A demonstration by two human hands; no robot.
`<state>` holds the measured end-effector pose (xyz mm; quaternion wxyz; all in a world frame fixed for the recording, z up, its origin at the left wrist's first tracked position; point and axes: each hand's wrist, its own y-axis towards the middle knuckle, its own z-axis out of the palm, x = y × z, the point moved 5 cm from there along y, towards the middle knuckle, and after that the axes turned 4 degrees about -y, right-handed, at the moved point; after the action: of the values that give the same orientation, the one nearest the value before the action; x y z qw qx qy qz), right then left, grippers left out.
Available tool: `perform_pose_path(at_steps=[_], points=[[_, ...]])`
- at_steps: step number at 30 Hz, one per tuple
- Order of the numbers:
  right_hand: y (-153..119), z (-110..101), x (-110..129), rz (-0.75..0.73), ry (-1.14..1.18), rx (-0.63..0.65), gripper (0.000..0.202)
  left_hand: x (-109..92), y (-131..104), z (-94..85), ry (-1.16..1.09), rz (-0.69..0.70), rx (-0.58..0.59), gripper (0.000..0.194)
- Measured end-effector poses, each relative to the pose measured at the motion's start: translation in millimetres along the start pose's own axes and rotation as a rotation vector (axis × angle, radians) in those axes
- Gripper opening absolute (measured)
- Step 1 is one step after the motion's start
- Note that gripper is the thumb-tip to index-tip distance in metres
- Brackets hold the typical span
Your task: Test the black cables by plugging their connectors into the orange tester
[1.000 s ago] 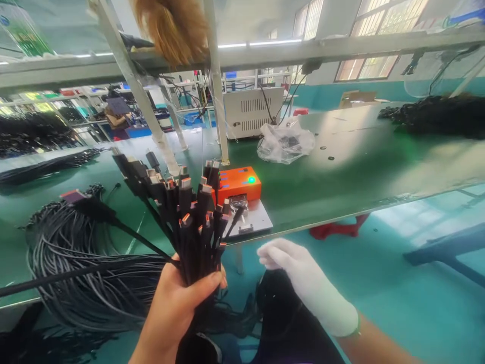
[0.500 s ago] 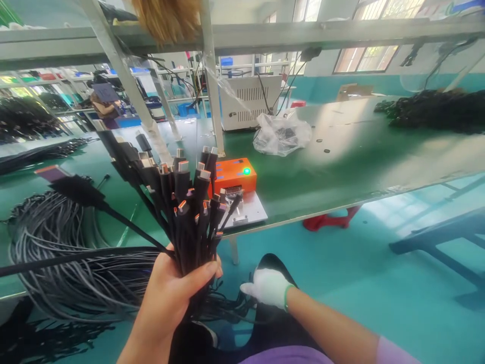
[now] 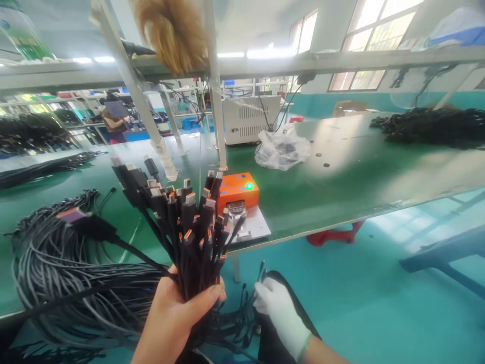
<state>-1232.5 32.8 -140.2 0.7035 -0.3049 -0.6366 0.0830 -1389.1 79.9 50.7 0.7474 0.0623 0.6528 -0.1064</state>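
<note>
My left hand, bare, is wrapped round a thick bundle of black cables, their metal plug ends fanned upward. One larger plug with a purple and orange tip leans out to the left. My right hand, in a white glove, is closed near my knee around a thin black cable end. More black cable ends hang between my hands. Behind the bundle, an orange box with a lit green light stands by a metal plate at the table edge.
Coiled cables cover the green table's left side. A clear plastic bag lies before a vented white box. A dark cable pile is at far right. A red stool is below; a person is at back left.
The view has tilted up. My right hand has turned upward, and a cable end now stands up from its fingers. My left hand still grips the bundle.
</note>
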Motion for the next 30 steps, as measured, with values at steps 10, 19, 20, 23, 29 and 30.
perform_pose_path(at_steps=[10,19,20,23,29,30], points=[[-52.6,-0.8,119.5,-0.376,0.116,0.092,0.03,6.6,2.7,-5.7,-0.018,-0.013,-0.022,0.009],[-70.1,10.2,113.0,-0.393,0.008,0.101,0.018,6.8,3.0,-6.9,-0.01,-0.049,0.022,0.01],[-64.0,13.1,112.4,-0.358,0.049,0.137,0.02,7.6,3.3,-6.3,-0.031,-0.053,0.027,0.01],[-40.2,21.0,111.6,-0.249,0.321,0.295,0.025,9.9,4.9,-5.0,-0.06,-0.06,0.046,0.014],[-16.6,23.0,110.1,-0.225,0.497,0.374,0.026,9.8,6.8,-4.6,-0.068,-0.065,0.029,0.014],[-16.7,23.1,109.6,-0.22,0.486,0.371,0.026,9.3,6.5,-4.1,-0.073,-0.064,0.035,0.016]])
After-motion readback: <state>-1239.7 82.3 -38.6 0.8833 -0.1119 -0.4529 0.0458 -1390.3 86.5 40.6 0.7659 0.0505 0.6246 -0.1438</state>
